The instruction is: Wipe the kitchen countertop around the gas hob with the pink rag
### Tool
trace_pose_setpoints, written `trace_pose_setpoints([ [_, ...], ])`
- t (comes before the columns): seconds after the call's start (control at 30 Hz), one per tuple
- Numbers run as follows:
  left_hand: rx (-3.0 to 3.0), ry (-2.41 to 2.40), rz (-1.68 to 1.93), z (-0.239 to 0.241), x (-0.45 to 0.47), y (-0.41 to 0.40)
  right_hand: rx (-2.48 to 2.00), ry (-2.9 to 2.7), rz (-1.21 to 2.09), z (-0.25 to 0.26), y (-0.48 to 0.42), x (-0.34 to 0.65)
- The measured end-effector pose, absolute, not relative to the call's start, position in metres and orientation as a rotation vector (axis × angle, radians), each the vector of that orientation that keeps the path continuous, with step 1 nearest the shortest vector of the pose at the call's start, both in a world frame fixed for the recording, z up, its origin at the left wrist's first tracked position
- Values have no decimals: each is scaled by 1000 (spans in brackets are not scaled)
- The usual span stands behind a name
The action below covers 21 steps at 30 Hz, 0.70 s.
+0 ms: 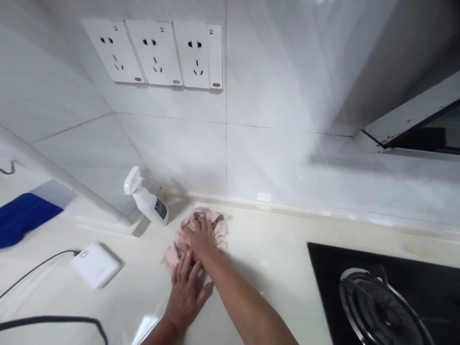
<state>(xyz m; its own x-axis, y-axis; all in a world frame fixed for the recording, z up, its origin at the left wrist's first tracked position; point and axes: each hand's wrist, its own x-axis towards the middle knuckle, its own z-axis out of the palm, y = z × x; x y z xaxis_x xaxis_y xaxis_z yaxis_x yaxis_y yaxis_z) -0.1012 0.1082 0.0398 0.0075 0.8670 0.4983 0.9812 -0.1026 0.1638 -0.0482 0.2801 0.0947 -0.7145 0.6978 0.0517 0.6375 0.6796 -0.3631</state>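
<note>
A crumpled pale pink cloth [180, 236] lies on the cream countertop [266, 239] near the wall. My right hand [202, 240] presses down on it from above, with fingers bent over the bunched fabric. Just in front, my left hand [187, 293] lies palm down with its fingers spread and the thumb out to the side. Its fingertips touch the near edge of the cloth, close to my right wrist. What lies under both palms is hidden. A white spray bottle [148, 200] stands to the left of the cloth, against the corner.
At right, a black gas hob [323, 278] has a round burner [386, 311]. A white box-shaped device [96, 265] with a black cable [36, 267] lies at left, near a blue cloth [27, 215]. Wall sockets [154, 52] are above; a framed hood edge [413, 112] juts out at upper right.
</note>
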Motion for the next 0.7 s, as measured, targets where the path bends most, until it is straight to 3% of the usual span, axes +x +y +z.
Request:
trace_pose_setpoints([
  [0.13, -2051, -1976, -710, 38, -104, 109, -1081, -2742, 462, 92, 282, -14],
  [0.47, -2112, -2136, -567, 39, -104, 117, -2022, -2312, 212, 88, 319, 229],
  [0.7, -2095, -2152, -565, 39, -106, 122, -2004, -2322, 230, 77, 226, 204],
])
